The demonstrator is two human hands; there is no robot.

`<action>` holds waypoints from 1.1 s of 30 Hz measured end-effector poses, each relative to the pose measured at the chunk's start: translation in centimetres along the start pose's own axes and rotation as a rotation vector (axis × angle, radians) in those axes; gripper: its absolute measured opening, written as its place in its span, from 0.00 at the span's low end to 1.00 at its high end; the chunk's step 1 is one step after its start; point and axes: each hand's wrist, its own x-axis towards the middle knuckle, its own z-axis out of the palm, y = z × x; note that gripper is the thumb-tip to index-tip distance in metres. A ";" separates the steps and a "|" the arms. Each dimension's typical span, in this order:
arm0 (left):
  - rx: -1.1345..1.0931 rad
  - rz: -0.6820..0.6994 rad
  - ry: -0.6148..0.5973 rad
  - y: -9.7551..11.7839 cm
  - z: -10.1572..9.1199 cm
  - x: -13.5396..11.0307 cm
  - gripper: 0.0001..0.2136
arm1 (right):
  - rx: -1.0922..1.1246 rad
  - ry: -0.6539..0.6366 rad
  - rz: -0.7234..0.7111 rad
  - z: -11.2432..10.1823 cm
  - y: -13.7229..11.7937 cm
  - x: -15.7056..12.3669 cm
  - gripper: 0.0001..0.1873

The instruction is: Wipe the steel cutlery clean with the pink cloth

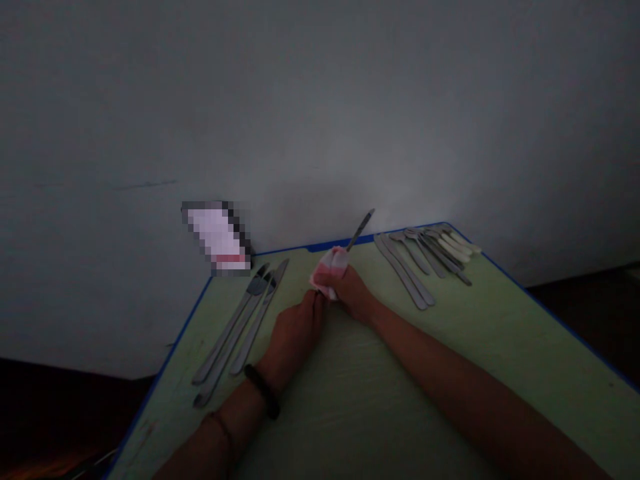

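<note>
Your right hand (pixel 354 295) is closed around a crumpled pink-and-white cloth (pixel 336 261) wrapped about a knife (pixel 361 229); your left hand (pixel 299 327) pinches just beside it, apparently at the handle end, though dimness blurs this. The slim metal blade slants up beyond your hands. Left of them, long utensils (pixel 233 330) lie on the green tabletop (pixel 360 400); to their right, assorted cutlery (pixel 425 252).

Looked most like a home, judging by everyday cutlery (pixel 253 331) lying on a green, blue-edged surface (pixel 490 307) against a plain, scuffed wall (pixel 320 100) in dim light; could not be narrowed to one room.
</note>
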 end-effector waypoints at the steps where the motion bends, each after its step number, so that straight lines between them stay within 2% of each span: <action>1: 0.027 0.000 -0.006 -0.1 -0.1 0.0 0.15 | -0.040 -0.009 -0.037 0.1 0.0 -0.1 0.15; 5: 0.078 0.010 -0.018 -0.4 -0.2 0.1 0.14 | -0.149 -0.041 -0.118 0.3 0.0 -0.4 0.19; 13: 0.083 0.028 0.042 -0.4 -0.1 -0.1 0.17 | -0.104 -0.004 -0.053 0.6 0.1 -0.3 0.16; 18: 0.143 0.074 0.031 0.1 -0.5 -0.2 0.17 | -0.025 0.132 0.033 0.4 0.2 0.5 0.08; 20: 0.154 0.085 0.020 0.2 -0.5 -0.3 0.16 | 0.016 0.175 0.080 0.1 0.5 0.9 0.08; 24: 0.129 0.097 -0.005 0.3 -0.4 -0.3 0.14 | 0.018 0.142 0.128 -0.3 0.8 1.1 0.10; 30: 0.108 0.056 -0.040 0.3 -0.3 -0.1 0.18 | -0.073 0.101 0.085 0.3 0.4 0.4 0.10; 33: 0.128 0.062 -0.063 0.3 -0.3 -0.1 0.19 | 0.034 0.037 0.121 0.4 0.2 0.4 0.13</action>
